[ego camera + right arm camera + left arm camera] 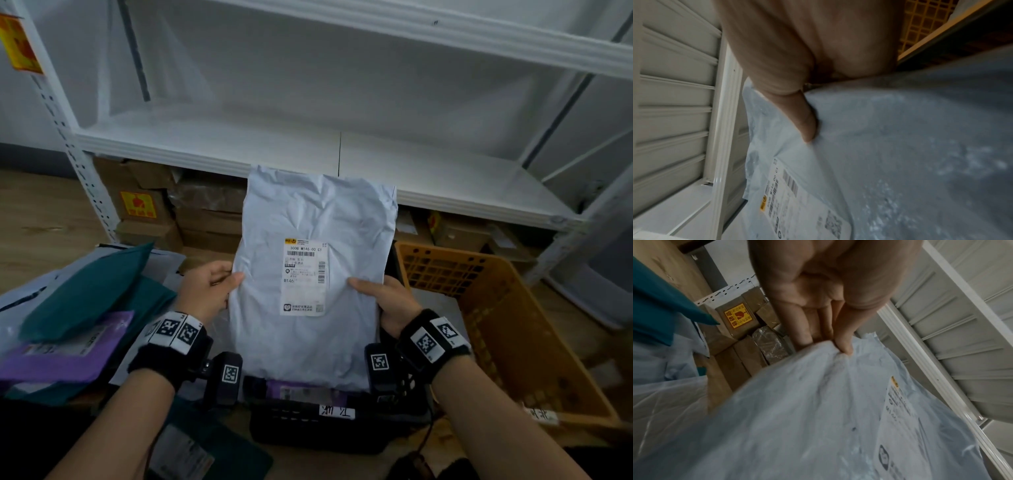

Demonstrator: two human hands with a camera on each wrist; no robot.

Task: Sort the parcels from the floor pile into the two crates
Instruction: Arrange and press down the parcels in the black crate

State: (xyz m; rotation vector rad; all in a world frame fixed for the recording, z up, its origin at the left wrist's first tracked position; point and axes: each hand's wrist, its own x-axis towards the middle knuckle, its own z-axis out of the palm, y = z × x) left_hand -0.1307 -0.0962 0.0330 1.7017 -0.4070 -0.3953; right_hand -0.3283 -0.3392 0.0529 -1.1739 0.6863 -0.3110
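Note:
I hold a white poly-mailer parcel [308, 222] upright in front of me, its shipping label [303, 275] facing me. My left hand [209, 284] pinches its left edge, thumb on the front. My right hand [383, 301] grips its right edge the same way. The left wrist view shows thumb and fingers pinching the parcel [818, 402]; in the right wrist view the thumb presses the parcel [900, 146]. A black crate [325, 428] sits below it with a purple parcel [308, 392] inside. An orange crate [513, 325] stands to the right.
The floor pile lies at left: a teal parcel [89, 291], a purple one [61, 356] and white mailers. White metal shelving [308, 150] stands ahead, with cardboard boxes [154, 205] beneath it. Another teal parcel [205, 448] lies at the bottom.

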